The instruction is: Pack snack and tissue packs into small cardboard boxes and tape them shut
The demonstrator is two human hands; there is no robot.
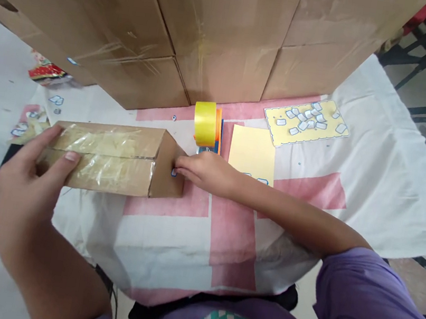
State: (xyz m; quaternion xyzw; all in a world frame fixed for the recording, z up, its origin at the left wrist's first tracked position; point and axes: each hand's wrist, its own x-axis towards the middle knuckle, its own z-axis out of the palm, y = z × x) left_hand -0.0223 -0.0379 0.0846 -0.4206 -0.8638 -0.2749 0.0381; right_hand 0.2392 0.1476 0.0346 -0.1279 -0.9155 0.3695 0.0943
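Note:
A long cardboard box (pixel 116 164) with shiny clear tape over its top seam lies tilted across the cloth. My left hand (pixel 29 180) grips its left end, thumb on top and fingers round the far edge. At the right end face, my right hand (pixel 207 172) has its fingers pressed together against a small blue-edged paper label (pixel 173 172). Just beyond that hand stands a yellow tape roll (pixel 204 123) with orange and blue parts beside it. A pale yellow sheet (pixel 252 152) lies right of it, with a few blue-edged labels near its lower edge.
Large cardboard boxes (pixel 231 39) form a wall along the back of the table. A yellow card (pixel 306 123) carrying several loose paper labels lies at back right. Paper scraps (pixel 28 124) and a red packet (pixel 46 70) are at left. Pink-and-white cloth (pixel 167 248) covers the table.

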